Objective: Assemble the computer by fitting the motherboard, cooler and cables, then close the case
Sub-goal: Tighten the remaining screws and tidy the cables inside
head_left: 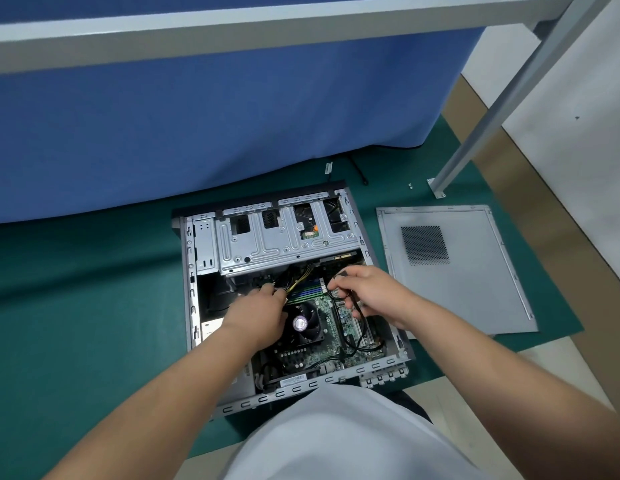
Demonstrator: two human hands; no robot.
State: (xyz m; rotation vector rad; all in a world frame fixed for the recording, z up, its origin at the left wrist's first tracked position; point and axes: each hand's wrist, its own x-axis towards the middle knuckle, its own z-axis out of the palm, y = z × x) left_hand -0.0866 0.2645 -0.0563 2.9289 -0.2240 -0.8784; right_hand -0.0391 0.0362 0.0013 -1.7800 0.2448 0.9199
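Lying open on its side in the middle of the frame, the computer case (294, 299) is resting on a green mat (93, 306) on the floor, below a blue cloth (197, 116) filling the upper left. The side panel (457, 271) is lying flat to the right of the case. Inside, the motherboard (322, 327) is sitting with the cooler (303, 323) on it. The left hand (256, 315) is pinching a bundle of coloured wires (294, 282); the right hand (370, 292) is gripping a black cable (350, 323).
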